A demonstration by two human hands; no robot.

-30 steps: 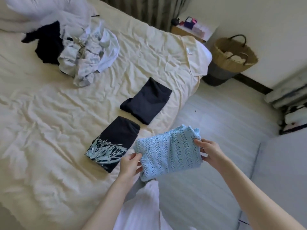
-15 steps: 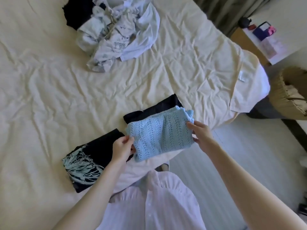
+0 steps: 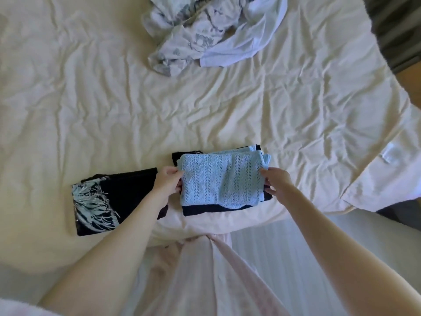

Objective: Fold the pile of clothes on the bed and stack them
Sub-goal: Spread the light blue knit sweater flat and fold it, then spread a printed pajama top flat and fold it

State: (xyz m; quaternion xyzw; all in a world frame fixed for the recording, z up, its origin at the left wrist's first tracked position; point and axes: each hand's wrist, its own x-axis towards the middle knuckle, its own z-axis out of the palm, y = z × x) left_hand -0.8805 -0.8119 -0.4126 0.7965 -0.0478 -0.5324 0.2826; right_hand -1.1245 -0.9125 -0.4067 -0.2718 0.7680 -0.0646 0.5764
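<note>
**A:** How far along am I, from what you can see?

**B:** Partway. Two folded piles sit near the bed's [image 3: 68, 124] front edge: a black printed garment [image 3: 107, 201], and a folded dark garment [image 3: 205, 212] with the light blue knit [image 3: 218, 179] lying on top of it. The knit looks folded and is either just landing on the stack or being squared up. Still to do, I'd judge: the crumpled heap of pale clothes [image 3: 205, 35] far beyond my fingers.

**A:** And my hands?

**B:** My left hand [image 3: 167, 184] is at the knit's left edge, fingers curled round it, apparently pinching the fabric. My right hand [image 3: 276, 182] is at the right edge; its fingertips [image 3: 262, 171] touch the knit's upper corner, and the lower fingers seem tucked under the side. I'd call that a light hold, though I cannot tell how firm it is.

**A:** Where is the knit relative to the fingers?

**B:** Directly between them, spanning hand to hand. The dark garment shows below my fingers as a strip. The printed garment lies just beside my left hand, partly under the wrist.
</note>
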